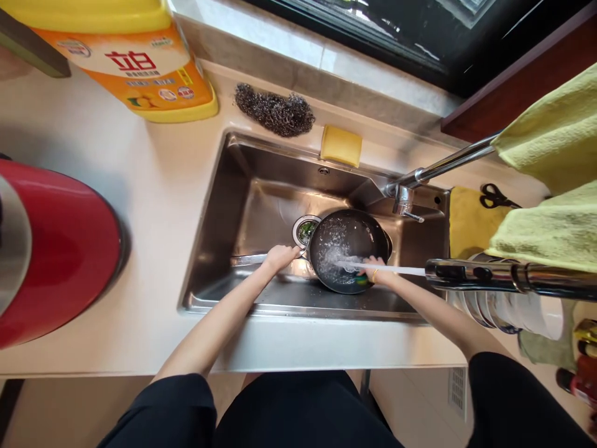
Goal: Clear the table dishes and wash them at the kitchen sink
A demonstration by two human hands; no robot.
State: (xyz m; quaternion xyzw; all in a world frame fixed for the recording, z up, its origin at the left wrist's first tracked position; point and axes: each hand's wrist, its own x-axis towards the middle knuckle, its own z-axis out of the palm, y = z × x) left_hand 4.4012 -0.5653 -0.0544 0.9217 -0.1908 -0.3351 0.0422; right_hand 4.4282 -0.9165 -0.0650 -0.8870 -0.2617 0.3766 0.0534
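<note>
A dark round pot [347, 233] sits in the steel sink [270, 205], with foamy water in it. My left hand [282, 256] is closed around the handle at its left side. Inside the pot, at the lower right, my right hand [373, 269] presses a green and yellow sponge [362, 279] against the inner wall; the fingers are partly hidden by the water. From the faucet spout [448, 274] on the right, a stream of water runs across my right hand into the pot. Green scraps lie in the drain strainer [306, 231] beside the pot.
Behind the sink lie steel wool [275, 111] and a yellow sponge [341, 145]. A large detergent jug [140, 68] and a red appliance [60, 249] stand left. At right are hanging yellow towels [550, 130], scissors [495, 196] and stacked dishes [517, 311].
</note>
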